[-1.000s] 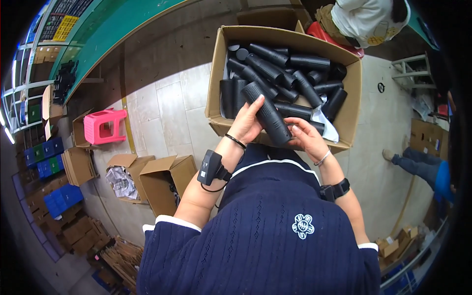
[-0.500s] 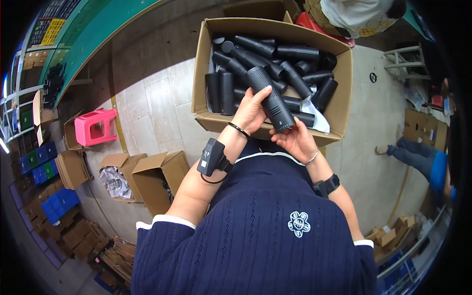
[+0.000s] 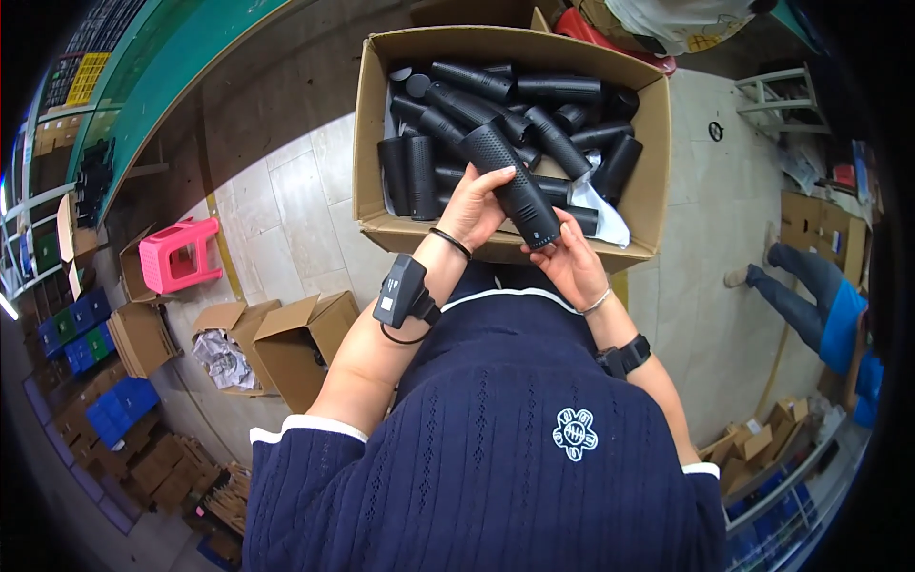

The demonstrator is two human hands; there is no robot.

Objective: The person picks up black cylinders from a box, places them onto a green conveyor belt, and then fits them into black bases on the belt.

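Black cylinder (image 3: pixel 508 182) lies slanted between both hands, left hand (image 3: pixel 474 208) gripping its middle, right hand (image 3: pixel 569 259) clasping its lower end.

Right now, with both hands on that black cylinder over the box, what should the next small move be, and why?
Probably a small lift toward the body, clear of the pile. The left hand and right hand both grip the black cylinder, which hangs tilted just above the other black cylinders in the cardboard box, its lower end near the box's front wall, so raising it first avoids knocking them.
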